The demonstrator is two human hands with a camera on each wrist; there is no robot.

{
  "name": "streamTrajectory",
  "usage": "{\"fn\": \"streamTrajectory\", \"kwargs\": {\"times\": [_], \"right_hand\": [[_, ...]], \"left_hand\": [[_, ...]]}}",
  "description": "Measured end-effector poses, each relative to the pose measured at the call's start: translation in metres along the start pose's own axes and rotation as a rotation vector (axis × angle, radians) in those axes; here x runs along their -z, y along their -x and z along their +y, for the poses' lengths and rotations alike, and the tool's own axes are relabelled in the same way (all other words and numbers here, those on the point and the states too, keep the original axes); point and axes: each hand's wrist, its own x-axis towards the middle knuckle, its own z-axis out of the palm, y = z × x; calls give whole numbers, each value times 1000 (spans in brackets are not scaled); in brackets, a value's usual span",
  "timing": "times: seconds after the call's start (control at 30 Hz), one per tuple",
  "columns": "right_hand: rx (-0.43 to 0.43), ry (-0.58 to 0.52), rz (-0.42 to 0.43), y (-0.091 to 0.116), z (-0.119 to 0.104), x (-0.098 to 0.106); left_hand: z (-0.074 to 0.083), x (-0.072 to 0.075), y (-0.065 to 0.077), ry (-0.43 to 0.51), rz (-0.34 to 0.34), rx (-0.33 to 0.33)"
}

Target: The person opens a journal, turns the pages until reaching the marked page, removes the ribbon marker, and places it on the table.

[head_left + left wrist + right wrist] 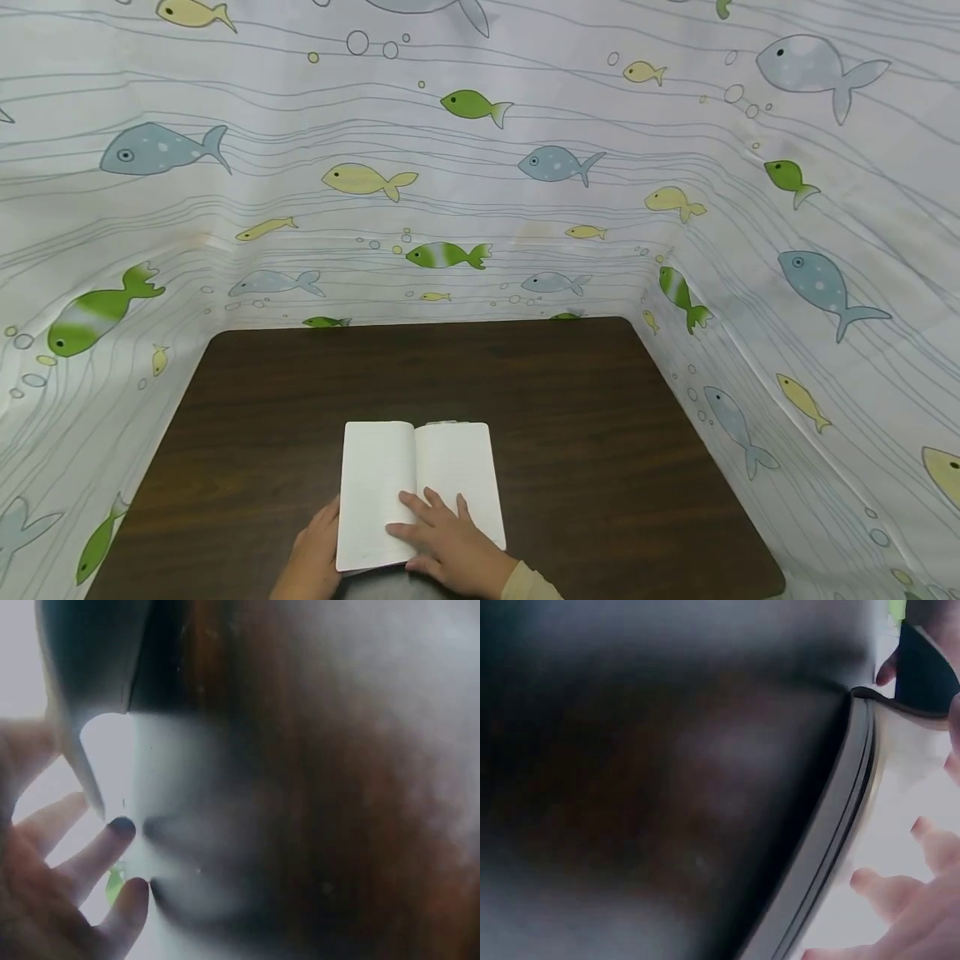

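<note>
Beige fabric forms the cuff (528, 582) behind the right hand (453, 546), which lies palm down with fingers spread wide and gripping nothing. 2 of its fingertips cross the gutter onto the left page (375, 475) and 2 rest on the right page (457, 467); spread this way, the hand probably keeps the open notebook flat and the leaves from springing up.

The left hand (315, 546) sits at the notebook's 8 o'clock edge. The left wrist view shows its fingers apart beside the lifted dark cover (94, 656), with 2 fingertips close to the tabletop. I cannot tell whether it pinches the cover or merely props it; either would steady that thinner side against the right hand's weight.

The notebook lies between the hands, its spine running roughly 12 to 6 o'clock, squared to the person. In the right wrist view, the thick page block (836, 817) fills the right half, a likely reason the 2 sides sit unevenly. At about 1 o'clock, a small pale edge (447, 422) peeks past the pages, too small to identify.

Around it spreads the dark wood-grain tabletop (585, 400). Beyond, fish-print sheeting (300, 92) rises at 9, 12 and 3 o'clock, presumably hung to screen off the surroundings.
</note>
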Motion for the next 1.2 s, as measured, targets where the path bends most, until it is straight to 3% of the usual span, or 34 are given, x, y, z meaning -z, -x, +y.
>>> {"fn": "streamTrajectory", "kwargs": {"times": [0.17,0.27,0.33,0.43,0.53,0.6,0.73,0.93,1.2], "right_hand": [[-5,3,-13,0,-2,2],[-13,10,-18,-1,-3,1],[-17,17,-19,-2,-3,-1],[-9,42,-15,0,-1,-3],[24,34,3,2,4,-3],[39,-2,18,4,10,0],[1,-72,38,12,30,5],[-133,-1,-23,29,64,13],[-172,20,-50,36,78,20]], "left_hand": [[5,11,-1,64,172,50],[6,15,-3,51,236,-6],[5,15,-4,-5,213,-71],[2,8,-4,-103,112,-168],[-1,1,0,-152,15,-175],[-2,-1,3,-138,-15,-156],[0,-2,1,-114,-28,-139],[2,-3,-2,-120,-49,-94],[-1,-6,1,-104,24,-160]]}}
